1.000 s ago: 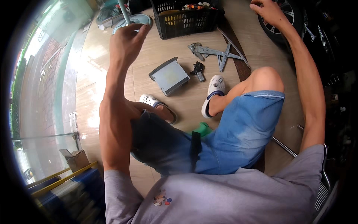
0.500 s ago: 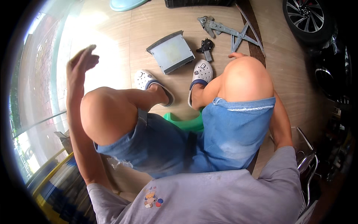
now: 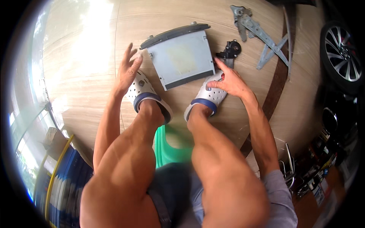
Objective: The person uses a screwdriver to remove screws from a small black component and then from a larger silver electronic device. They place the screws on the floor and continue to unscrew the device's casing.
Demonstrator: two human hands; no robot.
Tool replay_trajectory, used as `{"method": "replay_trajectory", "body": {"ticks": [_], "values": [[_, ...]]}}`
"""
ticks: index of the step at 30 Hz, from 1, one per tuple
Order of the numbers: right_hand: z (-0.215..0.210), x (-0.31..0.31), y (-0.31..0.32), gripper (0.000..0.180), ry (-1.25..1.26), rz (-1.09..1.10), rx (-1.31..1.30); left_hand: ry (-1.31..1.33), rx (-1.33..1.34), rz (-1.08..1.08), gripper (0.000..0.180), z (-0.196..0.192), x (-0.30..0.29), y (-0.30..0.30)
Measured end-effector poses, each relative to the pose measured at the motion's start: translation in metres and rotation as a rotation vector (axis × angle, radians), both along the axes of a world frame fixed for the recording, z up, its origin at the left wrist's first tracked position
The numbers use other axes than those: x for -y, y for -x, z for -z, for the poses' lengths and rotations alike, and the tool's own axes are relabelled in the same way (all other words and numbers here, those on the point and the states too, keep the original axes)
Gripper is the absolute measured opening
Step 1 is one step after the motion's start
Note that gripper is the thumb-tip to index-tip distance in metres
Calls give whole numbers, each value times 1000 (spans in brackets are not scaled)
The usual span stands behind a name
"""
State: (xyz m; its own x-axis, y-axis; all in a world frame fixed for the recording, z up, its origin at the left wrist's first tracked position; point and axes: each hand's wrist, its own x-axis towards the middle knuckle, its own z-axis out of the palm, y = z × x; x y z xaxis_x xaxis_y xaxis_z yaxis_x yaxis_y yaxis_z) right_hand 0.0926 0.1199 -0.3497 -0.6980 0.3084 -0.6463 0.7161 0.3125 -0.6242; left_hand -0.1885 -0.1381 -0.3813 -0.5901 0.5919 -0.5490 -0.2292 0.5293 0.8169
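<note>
A car stereo unit, a grey metal box with a dark curved front and knobs, lies on the floor just beyond my feet. My left hand hovers by its left side, fingers apart and holding nothing. On the other side, my right hand has its thumb and index finger spread near the box's lower right corner, above my right clog; nothing is in it. Whether a fingertip touches the box I cannot tell. Right of the box is a black motor, its lower part behind my right hand.
A metal window regulator lies at the far right across a dark floor strip. Beyond it stands a car wheel. My white clogs are planted close to the box, with a green plastic stool between my legs.
I have leaned forward, so the stereo unit looks nearer. My left hand has come in toward its left side; my right hand has come from behind my knee to its right side.
</note>
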Motion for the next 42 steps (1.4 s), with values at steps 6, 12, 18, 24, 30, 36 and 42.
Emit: {"method": "replay_trajectory", "body": {"ticks": [6,12,18,24,30,36,42], "values": [[16,12,12,78,173,198,33,-252,9,115,97,39,-19,-3],[9,5,28,55,148,118,201,-135,81,15,98,29,-14,-12],[-68,-30,49,50,-332,187,120,33,29,-32,85,-5,-14,-43],[-136,-37,71,32,-172,613,-844,30,-632,83,22,-14,-2,-49],[-127,1,112,33,-616,653,-937,-370,-1113,431,18,-24,-44,-63],[-109,5,117,36,-363,786,-1217,-136,-1051,568,40,-13,-89,-76],[-95,-16,104,55,-49,603,-1335,-147,-1057,592,52,-11,-100,-80]]}}
